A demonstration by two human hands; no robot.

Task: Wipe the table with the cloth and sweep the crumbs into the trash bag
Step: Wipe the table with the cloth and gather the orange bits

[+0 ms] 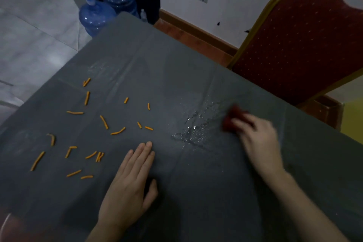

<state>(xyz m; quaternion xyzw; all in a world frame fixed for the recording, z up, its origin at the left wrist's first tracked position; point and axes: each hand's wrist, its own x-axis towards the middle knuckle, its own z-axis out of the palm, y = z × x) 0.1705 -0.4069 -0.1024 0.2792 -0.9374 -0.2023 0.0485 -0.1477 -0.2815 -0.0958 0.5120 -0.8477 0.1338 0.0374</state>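
The table (149,65) wears a dark grey plastic cover. Several orange stick-shaped crumbs (104,122) lie scattered over its left half. A wet patch of water drops (193,129) glistens right of centre. My right hand (257,133) is blurred and grips a small red cloth (232,117) pressed on the table just right of the wet patch. Fingers together, my left hand (131,180) rests flat on the cover, palm down, holding nothing. No trash bag is in view.
A red padded chair (300,45) with a gold frame stands at the table's far right side. Two blue water jugs (96,15) sit on the floor beyond the far corner. The tiled floor (29,45) lies to the left.
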